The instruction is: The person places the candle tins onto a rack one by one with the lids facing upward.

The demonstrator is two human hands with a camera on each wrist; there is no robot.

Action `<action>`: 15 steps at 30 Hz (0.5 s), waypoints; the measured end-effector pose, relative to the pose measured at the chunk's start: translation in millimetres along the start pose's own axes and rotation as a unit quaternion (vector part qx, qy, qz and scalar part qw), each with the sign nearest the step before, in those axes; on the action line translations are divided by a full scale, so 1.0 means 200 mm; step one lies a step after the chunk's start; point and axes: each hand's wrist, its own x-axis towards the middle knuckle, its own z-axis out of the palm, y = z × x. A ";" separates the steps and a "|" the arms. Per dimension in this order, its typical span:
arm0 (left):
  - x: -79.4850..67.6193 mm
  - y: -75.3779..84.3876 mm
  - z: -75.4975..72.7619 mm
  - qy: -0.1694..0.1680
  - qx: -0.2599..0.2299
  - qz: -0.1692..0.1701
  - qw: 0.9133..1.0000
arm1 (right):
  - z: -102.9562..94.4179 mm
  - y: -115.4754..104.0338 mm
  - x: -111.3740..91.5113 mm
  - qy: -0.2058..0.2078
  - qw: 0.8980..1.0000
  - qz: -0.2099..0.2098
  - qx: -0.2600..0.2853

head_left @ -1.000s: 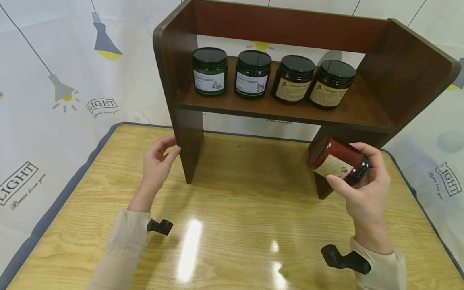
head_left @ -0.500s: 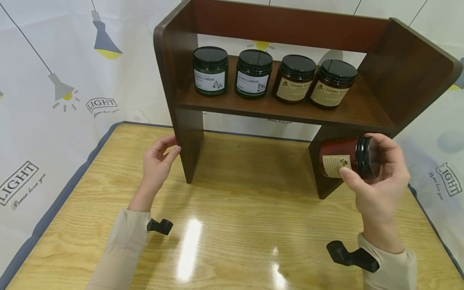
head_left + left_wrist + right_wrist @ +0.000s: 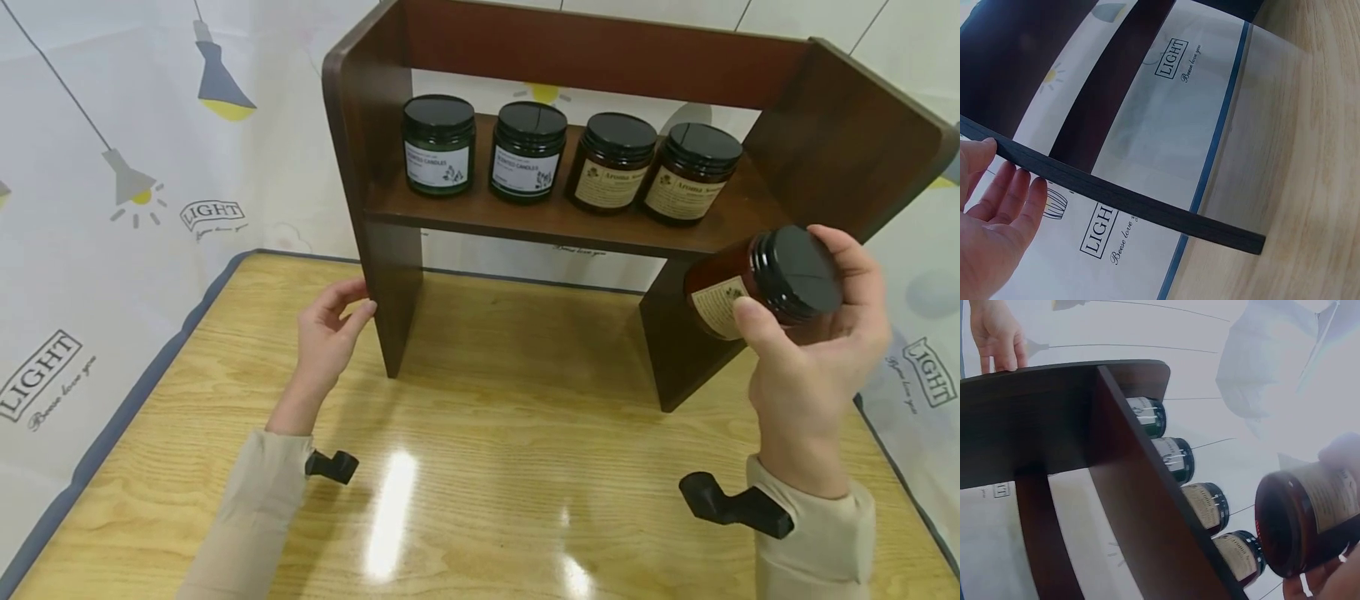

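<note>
In the head view my right hand (image 3: 817,367) holds a brown candle jar (image 3: 723,287) with a black lid and cream label. The jar is tilted, lid toward my palm, in front of the shelf's right side. In the right wrist view the jar's base (image 3: 1282,525) shows. My left hand (image 3: 330,333) rests thumb and fingertips at the left side panel of the dark wooden shelf (image 3: 525,225); the left wrist view shows these fingertips (image 3: 1038,187) fairly straight against the panel. On the shelf board stand two green candle jars (image 3: 438,158) and two brown jars (image 3: 611,175).
The shelf stands on a light wooden table (image 3: 480,467) with a dark blue edge. Behind it hangs a white backdrop (image 3: 277,150) printed with lamps. The shelf's right side panel (image 3: 855,133) rises beside the brown jars.
My right hand has moved up and to the right with the candle jar, turning it so the lid faces more toward the camera. The left hand stays at the panel.
</note>
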 end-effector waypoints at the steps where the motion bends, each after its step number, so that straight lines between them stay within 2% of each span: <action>1: 0.00 0.00 0.00 0.000 0.001 0.000 1.000 | 0.00 0.00 0.01 0.000 1.000 0.000 -0.010; 6: 0.00 0.00 0.00 0.000 0.000 0.002 1.000 | 0.03 -0.01 0.06 0.015 0.999 0.000 -0.049; 15: 0.00 0.00 0.00 -0.003 -0.006 0.006 1.000 | 0.10 -0.01 0.15 0.055 0.997 0.026 -0.044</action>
